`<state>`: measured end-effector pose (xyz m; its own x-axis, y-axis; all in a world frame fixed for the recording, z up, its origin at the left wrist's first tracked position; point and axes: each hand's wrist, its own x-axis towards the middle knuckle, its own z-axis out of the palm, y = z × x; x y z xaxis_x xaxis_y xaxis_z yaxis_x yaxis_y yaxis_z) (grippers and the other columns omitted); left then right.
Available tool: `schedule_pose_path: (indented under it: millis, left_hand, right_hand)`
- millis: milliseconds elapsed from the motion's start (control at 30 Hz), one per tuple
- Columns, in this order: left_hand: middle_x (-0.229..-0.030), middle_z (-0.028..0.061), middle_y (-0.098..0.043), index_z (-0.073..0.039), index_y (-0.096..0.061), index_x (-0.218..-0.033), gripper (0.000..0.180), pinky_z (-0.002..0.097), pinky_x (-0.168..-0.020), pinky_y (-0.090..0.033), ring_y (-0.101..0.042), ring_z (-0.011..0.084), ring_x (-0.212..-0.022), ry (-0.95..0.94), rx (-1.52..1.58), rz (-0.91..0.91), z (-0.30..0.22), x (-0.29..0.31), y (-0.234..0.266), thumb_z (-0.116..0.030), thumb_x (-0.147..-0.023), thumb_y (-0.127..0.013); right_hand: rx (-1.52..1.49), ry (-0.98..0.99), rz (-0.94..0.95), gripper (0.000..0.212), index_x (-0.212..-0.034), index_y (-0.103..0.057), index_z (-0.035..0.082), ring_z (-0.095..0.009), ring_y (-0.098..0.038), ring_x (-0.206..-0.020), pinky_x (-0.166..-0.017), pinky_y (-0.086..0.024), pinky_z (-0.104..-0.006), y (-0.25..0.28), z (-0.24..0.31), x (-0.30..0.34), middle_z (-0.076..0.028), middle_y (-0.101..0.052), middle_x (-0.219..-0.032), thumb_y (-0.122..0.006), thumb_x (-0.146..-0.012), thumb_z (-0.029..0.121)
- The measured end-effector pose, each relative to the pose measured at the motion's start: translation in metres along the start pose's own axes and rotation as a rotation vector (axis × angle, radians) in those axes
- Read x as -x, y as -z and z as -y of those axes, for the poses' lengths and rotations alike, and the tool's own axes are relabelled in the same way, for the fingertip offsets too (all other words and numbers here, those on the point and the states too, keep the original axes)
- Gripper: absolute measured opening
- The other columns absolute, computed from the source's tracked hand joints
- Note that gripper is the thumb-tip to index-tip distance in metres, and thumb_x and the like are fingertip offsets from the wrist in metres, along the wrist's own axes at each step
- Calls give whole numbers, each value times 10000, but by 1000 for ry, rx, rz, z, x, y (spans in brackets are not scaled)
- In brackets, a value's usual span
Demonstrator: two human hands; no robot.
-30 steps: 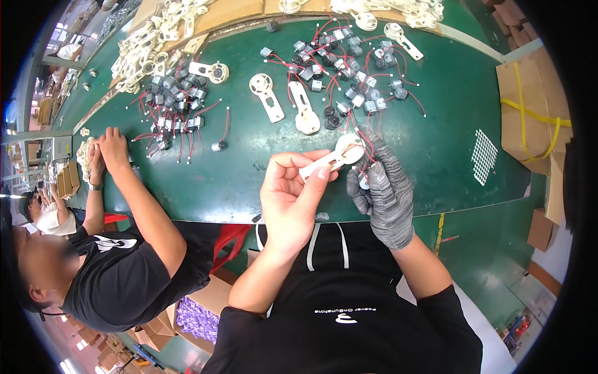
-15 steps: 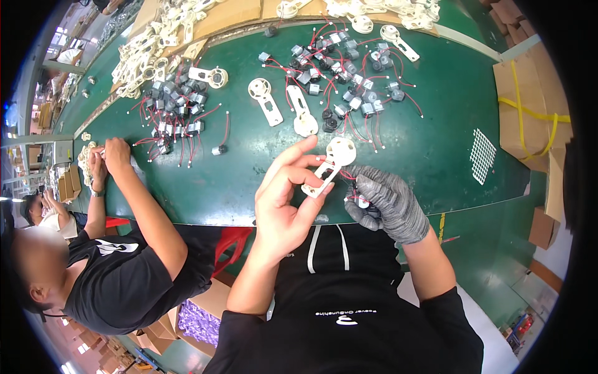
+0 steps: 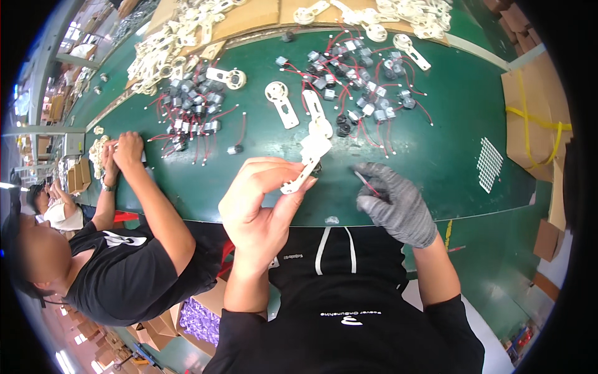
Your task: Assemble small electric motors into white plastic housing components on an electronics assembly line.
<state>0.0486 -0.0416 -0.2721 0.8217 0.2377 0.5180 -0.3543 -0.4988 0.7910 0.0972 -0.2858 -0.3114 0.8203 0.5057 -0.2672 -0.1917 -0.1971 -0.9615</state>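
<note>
One cream plastic bracket with a broad head and a narrow flat arm is near the middle of the frame, tilted, its head toward the top. The bare left hand grasps its arm between thumb and fingers. Right of centre, the right hand in a grey knitted glove has its fingers curled round a thin red-and-pale strip, too small to identify; the two hands are well apart.

Just above the held piece, a second cream bracket with a rounded end lies on the dark green tabletop, and a cream ring-ended bracket lies to its left. Small grey metal motors with red wires are scattered at upper centre, and another cluster of grey motors lies at upper left. Beyond, at the upper left edge, a heap of cream plastic parts spreads over brown cardboard. A white plastic mesh sheet lies at right, near a brown carton with yellow strapping. At left, a co-worker in a black shirt has both hands together near small cream pieces
</note>
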Motion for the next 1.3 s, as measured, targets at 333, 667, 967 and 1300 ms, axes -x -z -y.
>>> schedule_pose_path:
  millis: [333,667,967,1300]
  left_hand:
    - [-879,93,-745,-16,-756,-963,324,349,-740,-577,-719,248,-806,-167,-352,78,-31,-30,34,5,-707,-953]
    - [-888,97,-795,66,-739,-1034,242,258,-775,-620,-763,121,-812,450,-185,47,-56,-49,45,24,-850,-889]
    - [-937,109,-787,65,-712,-1081,245,257,-797,-603,-744,121,-859,696,-82,209,-66,-64,83,32,-884,-854]
    - [-971,112,-764,42,-686,-1081,197,288,-784,-624,-740,150,-840,603,209,57,-32,-20,62,-22,-948,-817]
  right_hand:
    - [-174,74,-13,330,-859,-671,63,-77,-617,-698,-645,-490,-248,1,-3,-10,30,-626,-742,-956,-774,205]
    - [308,692,-373,455,-1196,-680,82,-331,-744,-802,-682,-587,-443,-100,21,-47,-112,-760,-978,-888,-828,250]
    - [186,632,3,277,-1071,-720,81,-312,-737,-837,-726,-589,-436,-96,39,-58,-103,-725,-928,-825,-845,201]
    - [156,655,14,286,-1129,-750,91,-327,-730,-867,-765,-595,-441,-74,31,-44,-119,-738,-975,-845,-878,192]
